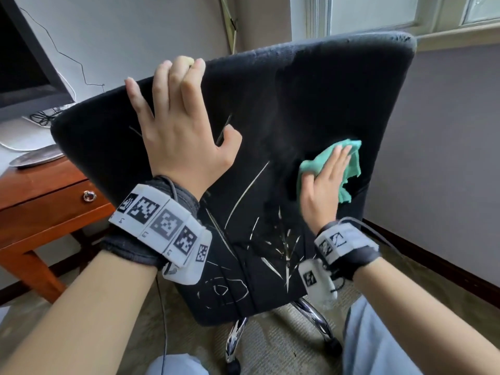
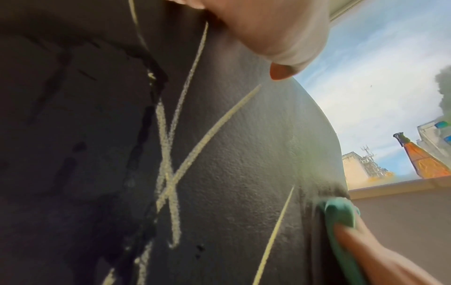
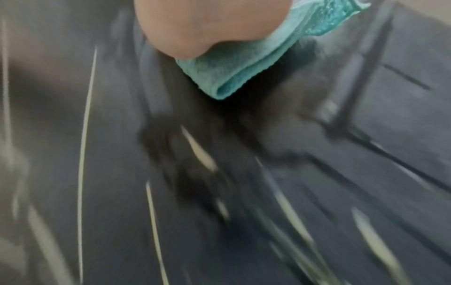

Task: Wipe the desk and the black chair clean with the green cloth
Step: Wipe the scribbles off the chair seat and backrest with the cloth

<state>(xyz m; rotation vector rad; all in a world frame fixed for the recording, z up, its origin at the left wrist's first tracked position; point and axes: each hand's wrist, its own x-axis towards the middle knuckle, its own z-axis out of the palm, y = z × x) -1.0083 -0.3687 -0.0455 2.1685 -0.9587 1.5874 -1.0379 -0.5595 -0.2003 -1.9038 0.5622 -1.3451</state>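
Note:
The black chair (image 1: pixel 311 98) faces away from me, its backrest streaked with pale chalk-like lines (image 1: pixel 246 193). My left hand (image 1: pixel 178 125) lies flat on the upper left of the backrest, fingers spread and reaching its top edge. My right hand (image 1: pixel 324 182) presses the crumpled green cloth (image 1: pixel 349 169) flat against the right side of the backrest. In the left wrist view the chair (image 2: pixel 219 154) fills the frame and the cloth (image 2: pixel 341 221) shows at lower right. The right wrist view is blurred, with the cloth (image 3: pixel 234 71) under my palm.
A wooden desk (image 1: pixel 40 196) with a drawer knob stands at left, carrying a silver dish (image 1: pixel 35 159), cables and a dark monitor (image 1: pixel 24 69). Chrome chair legs (image 1: pixel 313 318) spread over the carpet. A window (image 1: pixel 405 12) and a grey wall are behind.

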